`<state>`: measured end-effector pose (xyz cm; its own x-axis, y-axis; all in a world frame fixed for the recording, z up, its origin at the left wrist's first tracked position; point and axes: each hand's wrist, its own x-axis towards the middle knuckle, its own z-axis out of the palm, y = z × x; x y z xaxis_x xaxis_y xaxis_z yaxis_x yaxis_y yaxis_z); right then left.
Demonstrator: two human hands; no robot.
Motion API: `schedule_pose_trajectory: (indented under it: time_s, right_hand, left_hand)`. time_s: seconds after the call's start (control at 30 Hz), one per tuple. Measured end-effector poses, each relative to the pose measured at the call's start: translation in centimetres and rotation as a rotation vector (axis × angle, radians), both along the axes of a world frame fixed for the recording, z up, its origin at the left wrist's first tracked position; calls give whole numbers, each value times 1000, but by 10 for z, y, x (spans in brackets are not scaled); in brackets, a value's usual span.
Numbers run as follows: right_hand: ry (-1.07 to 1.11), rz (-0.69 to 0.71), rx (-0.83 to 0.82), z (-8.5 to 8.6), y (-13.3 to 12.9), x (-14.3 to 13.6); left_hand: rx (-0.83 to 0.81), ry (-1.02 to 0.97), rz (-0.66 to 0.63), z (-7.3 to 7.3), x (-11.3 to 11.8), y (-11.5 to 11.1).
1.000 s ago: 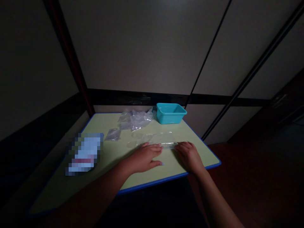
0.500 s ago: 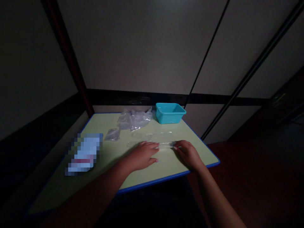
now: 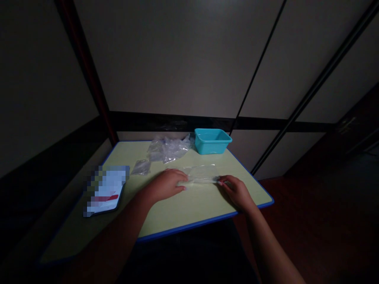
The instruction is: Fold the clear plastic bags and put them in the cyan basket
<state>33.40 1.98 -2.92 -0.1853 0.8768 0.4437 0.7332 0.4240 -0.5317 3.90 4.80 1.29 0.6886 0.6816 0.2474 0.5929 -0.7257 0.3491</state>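
Note:
A clear plastic bag (image 3: 203, 172) lies flat on the pale yellow-green table (image 3: 183, 209) between my hands. My left hand (image 3: 170, 184) rests on the bag's left part, palm down, with the thumb apart from the fingers. At the bag's near right corner, my right hand (image 3: 235, 191) pinches the edge between thumb and fingers. A small folded clear packet (image 3: 141, 167) lies to the left of my left hand. Behind it is a crumpled pile of clear plastic bags (image 3: 171, 149).
A turquoise basket (image 3: 211, 146) stands at the table's back right corner. A phone or tablet with a lit, partly pixelated screen (image 3: 108, 191) lies at the left. The table has a blue edge, and panelled doors rise behind it.
My left hand has slid to the left along the bag. My right hand has stayed nearly in place at the bag's corner.

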Motion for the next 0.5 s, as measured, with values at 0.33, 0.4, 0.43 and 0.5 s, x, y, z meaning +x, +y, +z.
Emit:
schedule_pose_trajectory:
  time_s: [0.33, 0.4, 0.43, 0.5]
  right_hand:
    - [2, 2, -23, 1, -1, -1]
    - [2, 4, -30, 0, 0, -1]
    - [2, 8, -35, 0, 0, -1]
    - [5, 21, -46, 0, 0, -1]
  left_hand:
    - [-205, -63, 61, 13, -12, 2]
    - [-232, -74, 74, 13, -13, 3]
    - [-247, -85, 86, 13, -15, 4]
    - [-277, -114, 110, 11, -17, 6]
